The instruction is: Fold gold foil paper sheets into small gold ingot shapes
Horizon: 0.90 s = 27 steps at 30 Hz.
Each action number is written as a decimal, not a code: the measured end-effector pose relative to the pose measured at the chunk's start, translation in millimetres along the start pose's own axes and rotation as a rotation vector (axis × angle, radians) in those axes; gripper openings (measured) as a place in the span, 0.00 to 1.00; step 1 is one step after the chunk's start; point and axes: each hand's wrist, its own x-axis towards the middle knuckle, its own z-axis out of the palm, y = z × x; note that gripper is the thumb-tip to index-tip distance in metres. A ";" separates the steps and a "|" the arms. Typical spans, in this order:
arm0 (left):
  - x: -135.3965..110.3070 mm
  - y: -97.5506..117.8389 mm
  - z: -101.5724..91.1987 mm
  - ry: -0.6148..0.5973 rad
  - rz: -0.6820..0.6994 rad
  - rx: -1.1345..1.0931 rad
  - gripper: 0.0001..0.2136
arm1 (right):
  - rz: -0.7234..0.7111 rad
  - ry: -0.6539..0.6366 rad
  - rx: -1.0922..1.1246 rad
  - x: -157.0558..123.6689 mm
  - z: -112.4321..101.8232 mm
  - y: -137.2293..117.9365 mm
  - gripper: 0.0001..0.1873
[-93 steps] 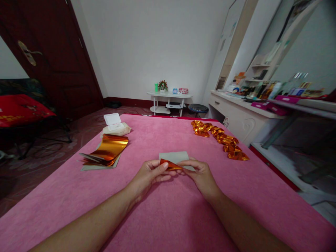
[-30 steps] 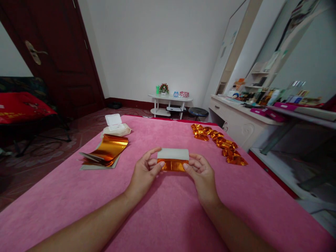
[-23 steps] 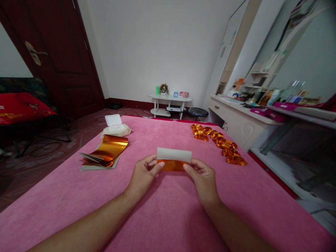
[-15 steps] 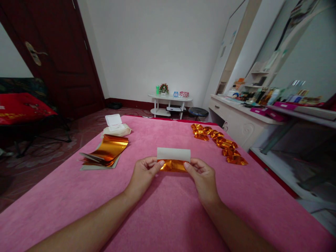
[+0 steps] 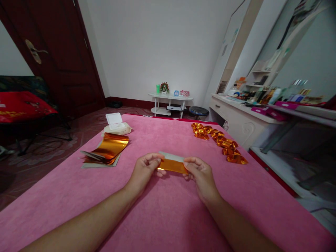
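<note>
Gold foil strip (image 5: pixel 172 166), seemingly mid-fold, is pinched tightly at its ends by left hand (image 5: pixel 144 170) and right hand (image 5: pixel 201 173), below centre frame, even creasing probably needed next.

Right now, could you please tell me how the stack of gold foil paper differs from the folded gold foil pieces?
The stack of gold foil paper is loose, gently curled sheets; the folded gold foil pieces are compact, bulky shapes.
Grayish paper shows at the stack's edges, while the pieces look gold throughout.
The stack is one pile on the left; the pieces spread out on the right.
Both are shiny and rest on the pink cloth.
</note>
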 end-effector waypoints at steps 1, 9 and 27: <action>1.2 -1.1 -0.6 -0.002 -0.033 -0.020 0.13 | 0.042 0.002 0.014 0.7 -0.3 0.0 0.13; 9.9 -2.3 -10.9 -0.037 -0.277 -0.304 0.10 | 0.145 -0.037 0.128 4.6 -4.7 -1.8 0.12; 9.2 2.9 -14.0 -0.058 -0.342 -0.401 0.13 | 0.146 -0.110 0.167 4.2 -8.0 -0.9 0.10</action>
